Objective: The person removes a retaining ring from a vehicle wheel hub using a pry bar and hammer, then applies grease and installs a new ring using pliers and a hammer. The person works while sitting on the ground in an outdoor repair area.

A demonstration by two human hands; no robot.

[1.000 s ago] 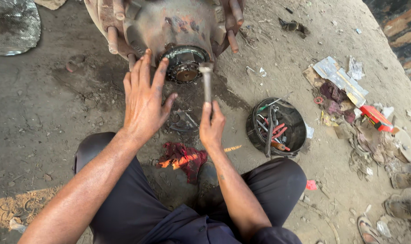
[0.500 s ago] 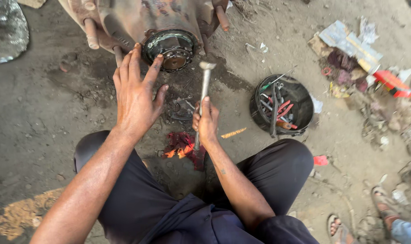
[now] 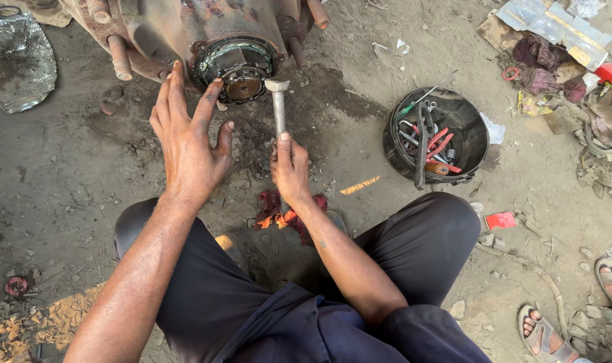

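Right hand (image 3: 290, 168) is closed in a full fist around the lower shaft of a large steel bolt (image 3: 277, 101), held upright, its flat head topmost and well clear of the fist. Left hand (image 3: 190, 138) is open, fingers spread and extended, holding nothing; its fingertips lie just beside the rim of the round hub opening (image 3: 236, 67) in a rusty metal housing (image 3: 185, 27); contact cannot be confirmed. The bolt head stands just right of that opening, ahead of the right fist. A red rag (image 3: 286, 214) lies on the dirt directly below the right wrist. Further right of that hand sits a black bowl (image 3: 468, 149) holding pliers and loose tools. The person sits cross-legged in dark trousers
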